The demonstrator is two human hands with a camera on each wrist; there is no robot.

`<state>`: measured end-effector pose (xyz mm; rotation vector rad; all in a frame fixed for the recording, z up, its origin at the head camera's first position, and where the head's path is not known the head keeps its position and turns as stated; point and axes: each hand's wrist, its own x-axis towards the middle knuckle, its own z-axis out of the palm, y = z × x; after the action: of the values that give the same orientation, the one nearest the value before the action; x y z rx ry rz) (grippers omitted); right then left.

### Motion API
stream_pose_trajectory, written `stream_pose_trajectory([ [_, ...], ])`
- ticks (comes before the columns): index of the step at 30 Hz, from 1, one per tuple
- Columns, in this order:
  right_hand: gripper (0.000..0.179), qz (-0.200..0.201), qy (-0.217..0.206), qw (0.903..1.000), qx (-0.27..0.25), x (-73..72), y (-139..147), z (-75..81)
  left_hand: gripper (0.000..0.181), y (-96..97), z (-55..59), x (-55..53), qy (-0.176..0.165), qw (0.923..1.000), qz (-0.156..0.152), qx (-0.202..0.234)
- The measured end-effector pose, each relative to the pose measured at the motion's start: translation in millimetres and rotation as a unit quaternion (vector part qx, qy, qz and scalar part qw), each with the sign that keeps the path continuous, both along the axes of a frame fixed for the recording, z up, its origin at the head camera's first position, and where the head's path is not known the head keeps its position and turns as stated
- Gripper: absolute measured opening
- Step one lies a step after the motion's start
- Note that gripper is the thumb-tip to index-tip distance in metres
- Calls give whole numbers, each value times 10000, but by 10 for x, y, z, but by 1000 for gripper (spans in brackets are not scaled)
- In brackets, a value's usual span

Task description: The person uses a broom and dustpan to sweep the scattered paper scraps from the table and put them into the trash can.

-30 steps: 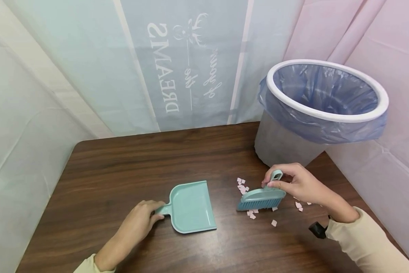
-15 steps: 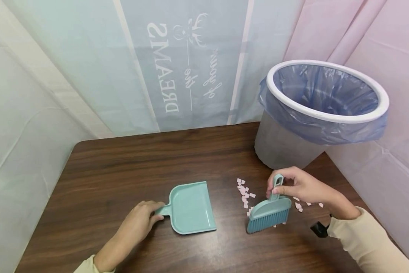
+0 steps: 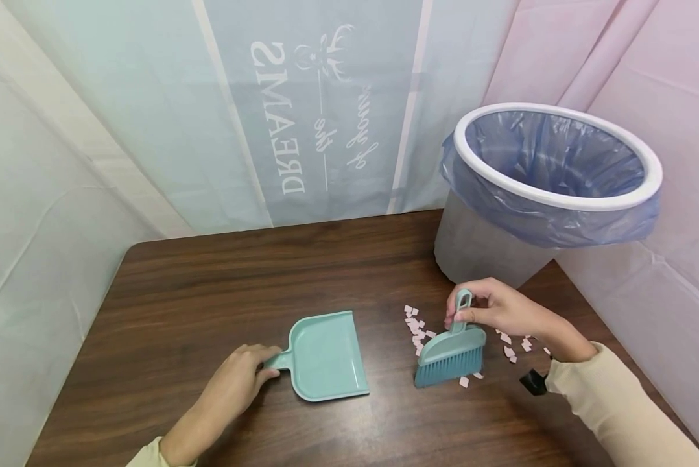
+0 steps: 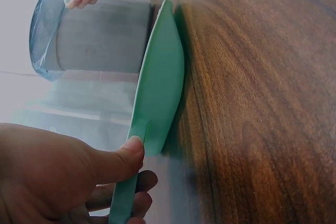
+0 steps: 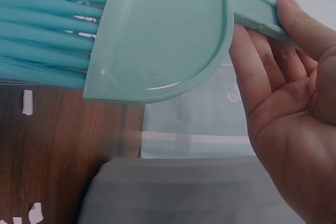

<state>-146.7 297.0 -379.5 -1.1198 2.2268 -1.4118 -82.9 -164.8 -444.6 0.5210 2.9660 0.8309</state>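
Left hand pinches a pale-green plastic dustpan by its handle, lower centre; right hand grips a teal-bristled plastic brush by its looped handle, lower right. Both look light, stiff, best held there; thin pink scraps look flimsy.

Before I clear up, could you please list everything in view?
Wood-grain tabletop: one, dark brown, foreground.
Scoop-shaped dustpan: one, pale green, tabletop centre.
Short-handled brush: one, green with teal bristles, right of the dustpan.
Small paper-like scraps: many, pinkish white, around the brush.
Tapered bin: one, grey with white rim, back right.
Plastic liner: one, translucent blue, lining the bin.
Printed backdrop: one, blue-grey and white, behind.
Plain sheets: unclear count, white to pink, both sides.
Small object: one, black, right wrist.
Sleeves: two, cream, both arms.
Left hand: one, holding the dustpan.
Right hand: one, holding the brush.
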Motion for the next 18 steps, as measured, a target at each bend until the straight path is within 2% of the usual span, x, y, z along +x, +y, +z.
stream_pose_trajectory([
  [8, 25, -102, 483, 9987, -129, -72, -111, 27, 31, -11, -2, -3, -33, 10000, -15, -18],
  [18, 29, -674, 1017, 9917, -398, -86, -195, 138, 30, -9, -5, -17, -12, 10000, -53, 10],
])
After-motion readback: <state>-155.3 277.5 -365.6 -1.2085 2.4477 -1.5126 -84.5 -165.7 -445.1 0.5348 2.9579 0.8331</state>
